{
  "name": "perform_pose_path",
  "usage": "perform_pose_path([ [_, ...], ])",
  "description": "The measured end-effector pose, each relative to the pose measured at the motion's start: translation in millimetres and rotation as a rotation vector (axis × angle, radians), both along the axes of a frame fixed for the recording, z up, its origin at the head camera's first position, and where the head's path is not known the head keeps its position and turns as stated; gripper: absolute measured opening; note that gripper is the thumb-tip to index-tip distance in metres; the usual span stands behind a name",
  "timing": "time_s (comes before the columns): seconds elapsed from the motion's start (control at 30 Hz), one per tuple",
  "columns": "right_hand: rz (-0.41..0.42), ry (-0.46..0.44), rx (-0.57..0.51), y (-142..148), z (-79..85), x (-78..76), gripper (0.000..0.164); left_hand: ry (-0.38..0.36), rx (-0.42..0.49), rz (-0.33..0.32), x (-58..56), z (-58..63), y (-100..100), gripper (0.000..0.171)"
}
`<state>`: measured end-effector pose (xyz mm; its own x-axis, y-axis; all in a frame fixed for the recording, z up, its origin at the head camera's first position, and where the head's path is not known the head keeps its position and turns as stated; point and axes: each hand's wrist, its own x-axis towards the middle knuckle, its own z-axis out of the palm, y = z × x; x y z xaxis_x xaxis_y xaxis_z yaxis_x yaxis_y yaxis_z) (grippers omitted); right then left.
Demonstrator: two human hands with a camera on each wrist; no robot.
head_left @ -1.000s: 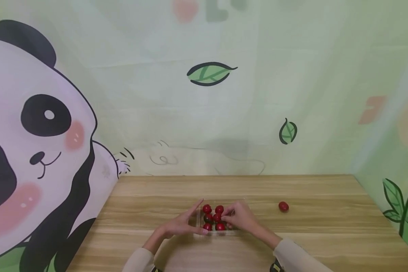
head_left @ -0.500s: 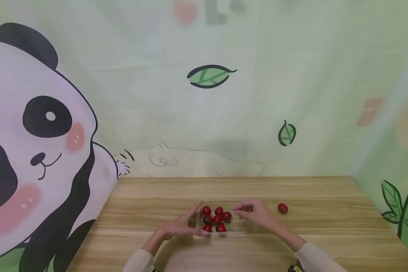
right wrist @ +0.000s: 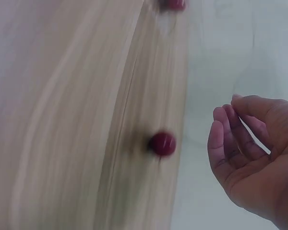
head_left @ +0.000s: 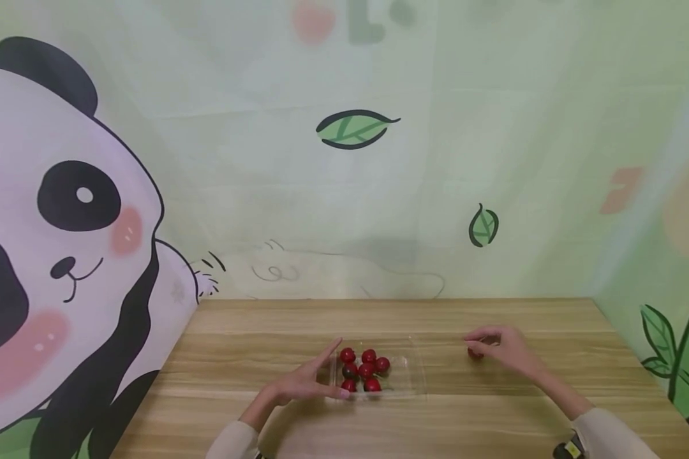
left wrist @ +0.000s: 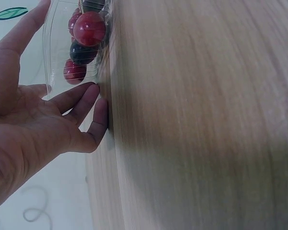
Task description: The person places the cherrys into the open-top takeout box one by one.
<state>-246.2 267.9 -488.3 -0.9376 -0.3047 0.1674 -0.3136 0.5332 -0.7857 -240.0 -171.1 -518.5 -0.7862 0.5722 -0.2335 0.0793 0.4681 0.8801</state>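
Note:
A clear plastic box [head_left: 404, 382] with a low rim stands on the wooden table. Several red cherries [head_left: 372, 384] and a darker one [head_left: 349, 371] lie in its left and middle parts. My left hand [head_left: 304, 380] spans the box's left end, thumb at the near side and index finger at the far side. In the left wrist view the fingers of this hand [left wrist: 86, 103] are spread beside the box. On the right, my right hand [head_left: 502, 347] reaches over a single cherry [head_left: 474, 354], partly covering it. The right wrist view shows that cherry [right wrist: 162, 143] apart from the loosely bent fingers.
The wooden table [head_left: 252, 319] ends at the back against a printed cloth backdrop [head_left: 252, 178]. A panda [head_left: 92, 210] is pictured on it at the left. Bare tabletop lies between the box and the lone cherry.
My right hand has let go of a cherry in the box's middle and moved right to the lone cherry on the table. The left hand stays at the box.

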Motion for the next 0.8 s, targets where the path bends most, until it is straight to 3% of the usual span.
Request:
perform_pose_path([
  [0.23,-0.062,0.009,0.073,34,-11.9,-6.9,0.02,-0.003,-0.008,0.004,1.3,1.9,-1,0.114],
  [0.5,-0.038,0.06,0.105,47,-33.1,-18.5,0.018,-0.009,-0.01,0.009,-0.1,0.2,-2,0.113],
  [0.8,-0.079,-0.026,0.142,44,-49.7,-21.3,0.021,-0.01,0.0,0.0,-1.1,-0.4,1,0.112],
])
